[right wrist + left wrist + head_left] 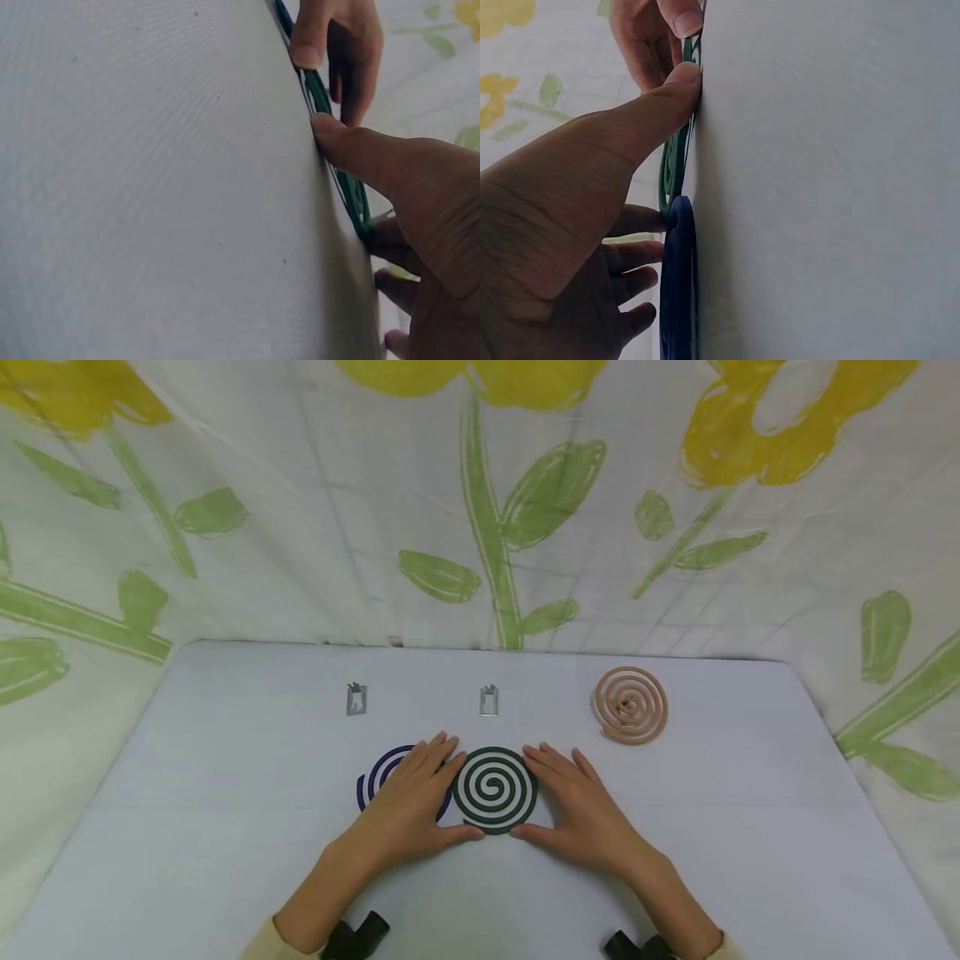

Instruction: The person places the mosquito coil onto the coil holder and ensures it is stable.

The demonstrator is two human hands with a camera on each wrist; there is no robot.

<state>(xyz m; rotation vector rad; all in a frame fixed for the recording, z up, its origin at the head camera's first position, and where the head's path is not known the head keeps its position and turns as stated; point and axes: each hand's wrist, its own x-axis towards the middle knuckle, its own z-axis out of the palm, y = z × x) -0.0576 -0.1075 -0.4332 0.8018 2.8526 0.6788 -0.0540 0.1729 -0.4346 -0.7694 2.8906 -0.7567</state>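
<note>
In the head view a green mosquito coil lies flat at the middle of the white table, between both hands. My left hand holds its left side, thumb at the near rim and forefinger at the far left rim. On the opposite side my right hand holds it the same way, thumb low and fingertips at the upper right rim. A blue mosquito coil lies just left of the green one, partly hidden under my left hand. In the left wrist view the blue coil appears edge-on below the green coil.
A brown mosquito coil lies at the back right of the table. Two small metal coil stands lie flat near the back, one behind each of the blue and green coils. A cloth printed with flowers hangs behind.
</note>
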